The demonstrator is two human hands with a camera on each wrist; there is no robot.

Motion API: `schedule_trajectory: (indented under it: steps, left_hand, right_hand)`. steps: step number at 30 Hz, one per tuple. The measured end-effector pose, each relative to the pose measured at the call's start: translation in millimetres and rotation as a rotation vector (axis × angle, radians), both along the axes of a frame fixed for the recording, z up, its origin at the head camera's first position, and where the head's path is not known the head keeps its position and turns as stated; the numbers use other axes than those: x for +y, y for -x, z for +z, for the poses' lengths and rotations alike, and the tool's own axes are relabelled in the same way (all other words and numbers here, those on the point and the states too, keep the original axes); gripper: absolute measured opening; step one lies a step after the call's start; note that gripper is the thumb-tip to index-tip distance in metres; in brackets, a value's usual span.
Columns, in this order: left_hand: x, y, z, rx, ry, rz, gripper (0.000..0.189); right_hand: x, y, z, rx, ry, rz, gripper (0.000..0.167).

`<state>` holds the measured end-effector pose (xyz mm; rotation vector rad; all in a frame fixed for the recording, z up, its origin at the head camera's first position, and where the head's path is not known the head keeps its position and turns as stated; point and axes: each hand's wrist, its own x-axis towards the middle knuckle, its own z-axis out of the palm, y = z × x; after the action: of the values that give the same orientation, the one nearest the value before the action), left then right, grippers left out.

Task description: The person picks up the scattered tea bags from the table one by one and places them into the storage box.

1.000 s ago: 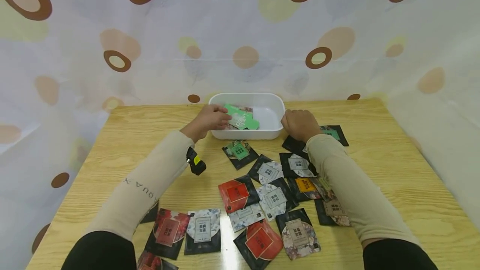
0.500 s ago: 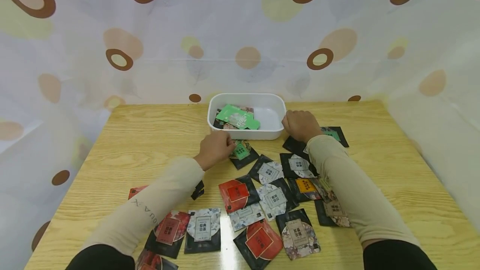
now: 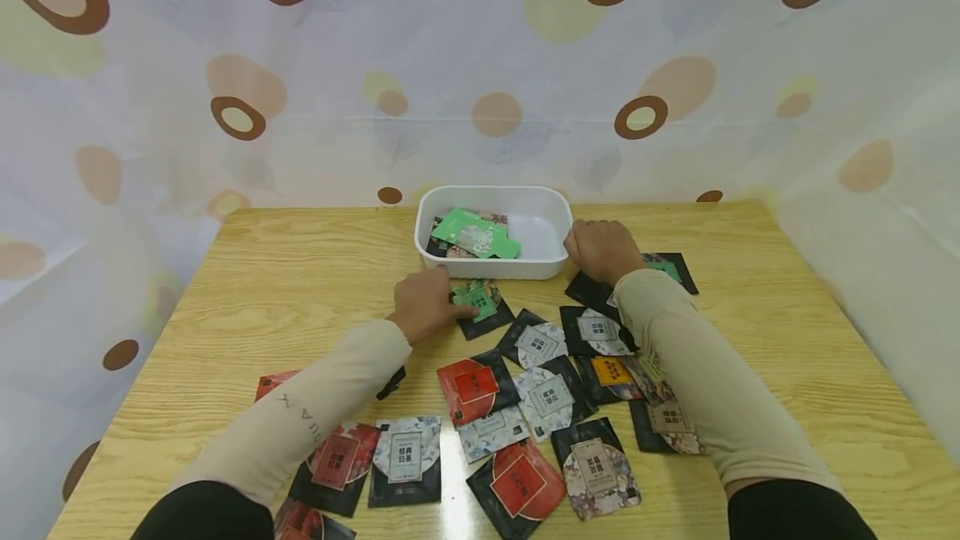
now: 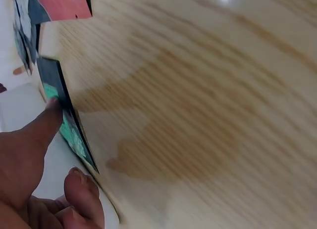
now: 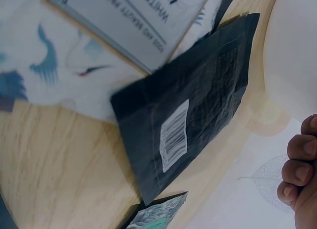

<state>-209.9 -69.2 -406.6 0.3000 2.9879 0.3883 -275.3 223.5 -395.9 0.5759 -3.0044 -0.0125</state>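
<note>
Several tea sachets lie over the table. My left hand point(image 3: 425, 304) is at the green-labelled sachet point(image 3: 480, 307) in front of the white plastic box point(image 3: 510, 271). Its extended thumb touches the sachet's face, while the other fingers bend near the box in the left wrist view, apart from the thumb. My right hand point(image 3: 602, 250) grips the box's right rim with curled fingers; its thumb is hidden. A bright green packet point(image 3: 476, 236) tops a few sachets inside the left part of the box. The right wrist view shows a black sachet with a barcode point(image 5: 174, 135) beside that hand.
Red sachets point(image 3: 477, 386), white-and-black ones point(image 3: 407, 461) and a brown-labelled one point(image 3: 597, 467) spread across the front and middle of the wooden table point(image 3: 315, 257), some overlapping. A patterned curtain point(image 3: 420, 132) hangs behind the table. More sachets lie under the right forearm.
My left hand has come out of the box, leaving the green packet inside, and moved toward me to the green-labelled sachet. Its thumb has since extended over it. The right hand stays at the rim.
</note>
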Motion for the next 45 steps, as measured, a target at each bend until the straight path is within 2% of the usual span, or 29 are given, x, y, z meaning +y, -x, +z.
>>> schedule_trajectory:
  steps: [4, 10, 15, 17, 20, 24, 32, 37, 42, 45]
  left_hand:
    - [-13.7, 4.1, 0.5, -0.061, 0.007, 0.008, 0.057]
    - [-22.6, 10.7, 4.3, -0.177, -0.007, 0.076, 0.056]
    - [-15.6, 9.8, 3.7, -0.151, -0.04, 0.057, 0.065]
    - [-13.1, 9.7, 4.2, -0.132, -0.044, 0.037, 0.065]
    - [-11.4, 10.9, 6.9, -0.141, -0.05, 0.034, 0.06]
    - [-13.2, 13.3, 8.1, -0.186, -0.121, 0.039, 0.052]
    - [-14.7, 15.0, 4.1, -0.277, -0.333, 0.067, 0.044]
    - [-12.8, 16.3, 2.4, -0.327, -0.359, 0.1, 0.041]
    - [-15.0, 13.4, 2.6, -0.364, -0.43, 0.065, 0.01]
    - [-12.6, 10.8, 2.9, -0.362, -0.429, 0.06, 0.022]
  right_hand:
    - [-1, 0.6, 0.3, -0.006, -0.001, 0.005, 0.035]
    - [0, 0.1, 2.8, -0.007, -0.002, -0.004, 0.035]
    - [1, -0.1, 1.1, -0.008, 0.013, -0.006, 0.034]
    - [1, -0.4, 0.2, -0.012, 0.018, -0.004, 0.034]
    - [0, -0.6, -0.8, -0.012, 0.022, -0.005, 0.034]
    - [1, 0.1, -0.8, -0.006, 0.016, -0.009, 0.034]
    - [1, 1.3, -1.7, -0.002, 0.015, -0.004, 0.034]
    - [0, 1.7, -2.4, -0.012, 0.011, -0.014, 0.034]
    - [0, 1.3, -1.7, -0.007, 0.012, -0.015, 0.034]
    - [1, 1.9, -2.0, -0.002, 0.015, -0.011, 0.034]
